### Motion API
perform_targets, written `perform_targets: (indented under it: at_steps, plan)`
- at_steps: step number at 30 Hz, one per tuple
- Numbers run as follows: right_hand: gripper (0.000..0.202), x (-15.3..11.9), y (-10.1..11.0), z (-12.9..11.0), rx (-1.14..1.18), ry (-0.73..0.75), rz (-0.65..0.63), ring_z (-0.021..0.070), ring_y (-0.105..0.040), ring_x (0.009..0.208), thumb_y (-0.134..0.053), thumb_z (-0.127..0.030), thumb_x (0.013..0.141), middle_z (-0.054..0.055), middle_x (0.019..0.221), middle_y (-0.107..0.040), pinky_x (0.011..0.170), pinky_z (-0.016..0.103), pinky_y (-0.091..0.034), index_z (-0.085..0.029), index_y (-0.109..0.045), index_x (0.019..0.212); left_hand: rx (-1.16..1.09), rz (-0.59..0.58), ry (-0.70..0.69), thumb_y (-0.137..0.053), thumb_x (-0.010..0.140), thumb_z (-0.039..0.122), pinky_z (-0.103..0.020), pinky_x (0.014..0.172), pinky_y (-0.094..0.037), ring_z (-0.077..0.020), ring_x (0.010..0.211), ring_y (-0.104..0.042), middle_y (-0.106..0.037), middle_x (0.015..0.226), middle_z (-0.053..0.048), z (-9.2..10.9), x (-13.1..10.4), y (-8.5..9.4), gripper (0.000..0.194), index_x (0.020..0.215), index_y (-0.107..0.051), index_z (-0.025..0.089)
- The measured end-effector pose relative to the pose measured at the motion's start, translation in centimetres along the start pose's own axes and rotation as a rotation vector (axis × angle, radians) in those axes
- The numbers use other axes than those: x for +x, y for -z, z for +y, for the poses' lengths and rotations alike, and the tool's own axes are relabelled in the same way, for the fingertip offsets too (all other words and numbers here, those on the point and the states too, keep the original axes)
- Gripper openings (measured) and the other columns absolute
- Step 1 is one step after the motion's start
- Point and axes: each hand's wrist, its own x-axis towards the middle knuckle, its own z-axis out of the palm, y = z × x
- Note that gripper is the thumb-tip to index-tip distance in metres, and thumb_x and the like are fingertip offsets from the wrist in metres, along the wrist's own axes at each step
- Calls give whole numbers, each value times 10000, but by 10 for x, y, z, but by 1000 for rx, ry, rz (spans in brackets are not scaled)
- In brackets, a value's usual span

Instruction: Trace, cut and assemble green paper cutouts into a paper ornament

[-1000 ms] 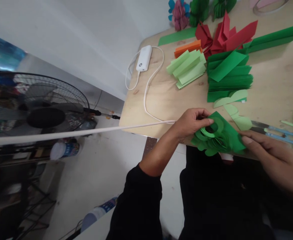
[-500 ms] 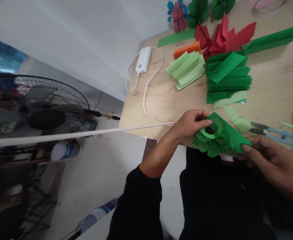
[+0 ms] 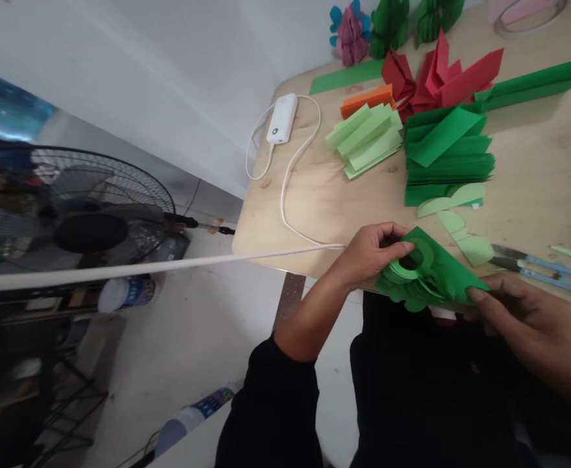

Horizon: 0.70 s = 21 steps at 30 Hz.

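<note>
A green paper craft [image 3: 453,276], made of a flat green sheet with layered scalloped cut-outs and a ring-shaped hole on it, is held at the table's front edge. My left hand [image 3: 370,253] pinches its left side, thumb on the ring and the other fingers behind. At the lower right corner my right hand [image 3: 523,318] grips the sheet between thumb and fingers. Beside the right hand lie blue-handled scissors [image 3: 553,270], partly cropped by the frame. Light green scalloped paper pieces [image 3: 477,250] rest just above the craft.
On the wooden table [image 3: 324,195] lie folded dark green paper [image 3: 448,166], light green paper [image 3: 367,140], orange paper [image 3: 367,101] and red paper [image 3: 453,78]. A white power bank [image 3: 282,120] trails a cable [image 3: 285,201] across the left edge. A fan [image 3: 90,221] stands at left.
The whole view has shifted slightly, so the table's things sit a little lower and further right. Both hands keep their hold on the green paper craft, with barely any movement.
</note>
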Motion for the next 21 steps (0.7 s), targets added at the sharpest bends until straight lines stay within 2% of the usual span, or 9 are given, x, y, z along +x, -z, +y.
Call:
perform_targets:
  at_steps: [5, 12, 21]
  plan:
    - [387, 1, 0, -4, -24, 11, 21, 182, -564, 427, -479, -630, 684, -4, 504, -610, 411, 309, -415, -258, -575, 639, -27, 26, -11, -744, 672, 342, -251, 711, -443, -79, 682, -551, -620, 766, 0, -3, -3, -1, 279, 808, -627, 128]
    - [331, 0, 0, -6, -42, 16, 51, 167, -554, 410, -491, -569, 693, -14, 493, -605, 393, 295, -397, -256, -585, 637, -25, 52, -5, -698, 718, 282, -243, 691, -448, -86, 696, -571, -632, 795, -13, -7, -4, -2, 219, 854, -630, 125]
    - [355, -1, -2, -9, -39, 39, 64, 167, -513, 381, -479, -591, 697, -17, 428, -537, 371, 301, -356, -269, -573, 581, -83, 54, -18, -733, 687, 325, -248, 722, -453, -87, 719, -577, -641, 822, -17, -11, -6, -1, 292, 882, -636, 130]
